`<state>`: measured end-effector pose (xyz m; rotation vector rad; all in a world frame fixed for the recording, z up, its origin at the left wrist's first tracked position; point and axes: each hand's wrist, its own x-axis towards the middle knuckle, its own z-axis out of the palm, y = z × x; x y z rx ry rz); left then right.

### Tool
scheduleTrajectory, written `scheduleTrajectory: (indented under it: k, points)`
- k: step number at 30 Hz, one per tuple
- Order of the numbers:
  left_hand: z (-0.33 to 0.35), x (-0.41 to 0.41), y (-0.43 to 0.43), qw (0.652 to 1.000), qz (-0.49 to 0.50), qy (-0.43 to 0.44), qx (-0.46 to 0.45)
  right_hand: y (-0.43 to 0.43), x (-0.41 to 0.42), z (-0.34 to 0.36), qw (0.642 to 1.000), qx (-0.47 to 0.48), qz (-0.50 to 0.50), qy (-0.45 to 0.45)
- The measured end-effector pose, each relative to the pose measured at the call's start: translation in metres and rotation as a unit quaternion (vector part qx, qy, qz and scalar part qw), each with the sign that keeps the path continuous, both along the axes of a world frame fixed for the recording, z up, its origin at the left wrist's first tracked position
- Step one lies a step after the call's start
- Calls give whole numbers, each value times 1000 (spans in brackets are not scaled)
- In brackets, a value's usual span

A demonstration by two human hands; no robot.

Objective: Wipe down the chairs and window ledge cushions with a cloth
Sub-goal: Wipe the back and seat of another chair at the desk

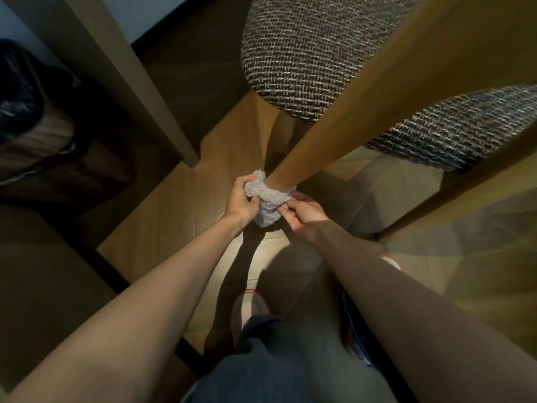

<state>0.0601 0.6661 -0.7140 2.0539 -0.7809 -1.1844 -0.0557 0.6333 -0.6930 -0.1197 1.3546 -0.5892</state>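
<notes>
Head view: the fluffy pale grey cloth [268,202] wraps around the lower end of the round tan wooden chair leg [334,117]. The leg's long axis slants from upper right down to centre. The left hand [239,196] grips the cloth's left end. The right hand [303,212] pinches its right side.

The leg [334,112] foot is taken up by the cloth [268,205], with the left hand [239,199] and right hand [302,212] gripping it. Open floor [162,216] lies left, up to a post [139,91]. Seats [313,50] overhang behind; a second leg [479,176] bounds the right.
</notes>
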Motion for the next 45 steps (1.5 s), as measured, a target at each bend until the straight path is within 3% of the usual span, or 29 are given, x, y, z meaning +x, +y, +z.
scheduleTrajectory:
  k: [6,13,19,24,30,34,38,45]
  points:
    - [21,-3,9,998,21,-5,-58,5,-9,17,999,-6,-17,-39]
    - [107,-30,25,981,43,31,-185,20,-40,86,984,-55,-96,-137]
    - [188,-58,29,961,91,-3,-261,33,-71,171,967,-163,-89,-172]
    - [254,-78,32,944,92,24,-315,51,-91,232,947,-234,-104,-193]
    - [302,-99,90,943,18,75,-323,107,-127,270,943,-295,-77,-136]
    - [326,-108,131,933,-25,59,-353,143,-151,303,928,-369,-32,-44]
    - [350,-115,160,924,-54,37,-378,178,-169,332,887,-456,-6,69]
    - [372,-125,173,920,-74,70,-379,195,-204,362,827,-539,31,158]
